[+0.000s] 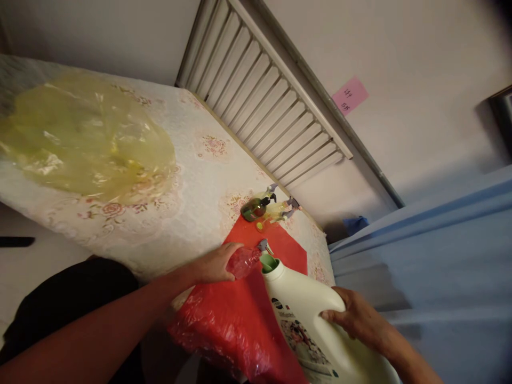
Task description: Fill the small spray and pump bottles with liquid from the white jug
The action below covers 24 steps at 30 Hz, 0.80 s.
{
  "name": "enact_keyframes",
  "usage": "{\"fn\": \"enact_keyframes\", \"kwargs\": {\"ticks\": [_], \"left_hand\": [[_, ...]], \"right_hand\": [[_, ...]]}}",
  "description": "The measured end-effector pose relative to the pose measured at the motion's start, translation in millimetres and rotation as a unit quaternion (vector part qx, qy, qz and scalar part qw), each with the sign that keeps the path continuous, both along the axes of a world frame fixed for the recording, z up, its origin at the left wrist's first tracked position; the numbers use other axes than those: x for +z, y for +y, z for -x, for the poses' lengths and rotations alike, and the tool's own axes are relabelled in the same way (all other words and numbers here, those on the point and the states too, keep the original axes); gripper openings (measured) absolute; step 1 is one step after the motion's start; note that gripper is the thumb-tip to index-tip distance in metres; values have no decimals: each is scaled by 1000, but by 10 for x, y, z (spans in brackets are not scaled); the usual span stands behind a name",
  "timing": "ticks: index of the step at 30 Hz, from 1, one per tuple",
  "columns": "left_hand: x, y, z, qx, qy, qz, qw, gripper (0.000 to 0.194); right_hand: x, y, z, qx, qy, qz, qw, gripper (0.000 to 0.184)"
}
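My left hand (218, 263) is closed around a clear pink bottle (243, 262), tilted over the red sheet. A grey trigger head (264, 246) shows at the top of this bottle; I cannot tell whether it is attached. My right hand (354, 314) grips the handle of a large cream-white jug (306, 306) with a printed label. The jug leans toward the pink bottle, and its uncapped mouth with a green spout (269, 262) is close beside the bottle's top. Whether the two touch is unclear.
Behind the hands stand a dark green pump bottle (254, 209) and clear spray bottles (280, 212). A red plastic sheet (240, 314) covers part of the flowered tablecloth (196, 197). A yellow plastic bag (92, 138) lies left. A radiator (272, 101) and blue curtain (432, 256) border the table.
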<state>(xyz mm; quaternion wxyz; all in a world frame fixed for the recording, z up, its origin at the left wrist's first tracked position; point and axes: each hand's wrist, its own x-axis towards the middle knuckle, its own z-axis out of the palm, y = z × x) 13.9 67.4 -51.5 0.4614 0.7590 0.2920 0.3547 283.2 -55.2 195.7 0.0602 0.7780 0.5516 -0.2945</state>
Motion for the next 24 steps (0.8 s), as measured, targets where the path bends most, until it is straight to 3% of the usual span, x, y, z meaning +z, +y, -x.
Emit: {"fn": "enact_keyframes", "kwargs": {"ticks": [12, 24], "left_hand": [[-40, -1, -16, 10, -18, -8, 1000, 82], [-113, 27, -52, 24, -21, 1, 999, 83]], "right_hand": [[-14, -22, 1, -6, 12, -24, 1000, 36], [-187, -140, -18, -28, 33, -64, 997, 33]]}}
